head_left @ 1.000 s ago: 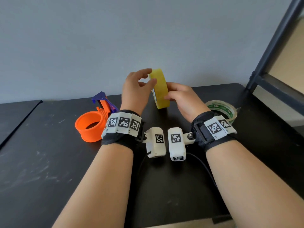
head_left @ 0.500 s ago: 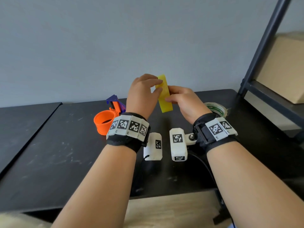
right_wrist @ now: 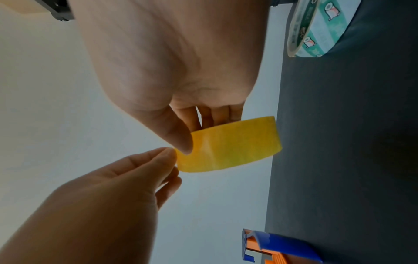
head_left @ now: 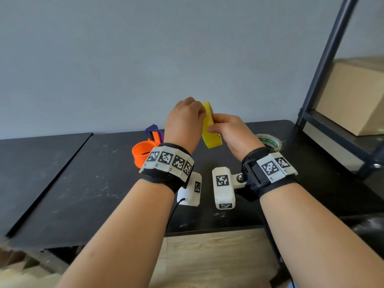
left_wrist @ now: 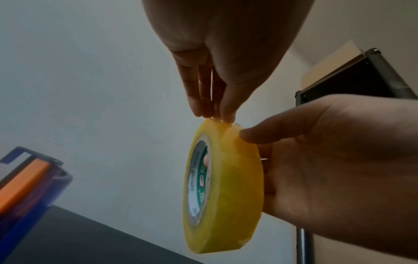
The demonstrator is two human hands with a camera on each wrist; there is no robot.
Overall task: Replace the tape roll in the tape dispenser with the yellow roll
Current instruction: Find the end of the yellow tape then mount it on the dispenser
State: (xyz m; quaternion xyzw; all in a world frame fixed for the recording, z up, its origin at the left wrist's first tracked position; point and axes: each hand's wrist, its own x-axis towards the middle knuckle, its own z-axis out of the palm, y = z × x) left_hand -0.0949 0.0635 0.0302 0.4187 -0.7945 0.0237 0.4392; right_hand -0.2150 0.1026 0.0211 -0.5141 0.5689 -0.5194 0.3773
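An orange-and-blue plastic tape dispenser point(head_left: 145, 149) is seen on the black table point(head_left: 83, 194), left. The left hand point(head_left: 184, 123) pinches the top edge of the yellow tape roll point(head_left: 209, 129), gripped upright above the table by the right hand point(head_left: 231, 135). A clear green-cored roll point(head_left: 269, 142) lies right.

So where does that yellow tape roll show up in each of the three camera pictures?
Head: yellow tape roll at centre, held up between both hands.
Left wrist: centre-right, standing on edge.
Right wrist: centre, lying sideways.
Shared landmark: the orange and blue tape dispenser, at the lower-left corner and the bottom edge.
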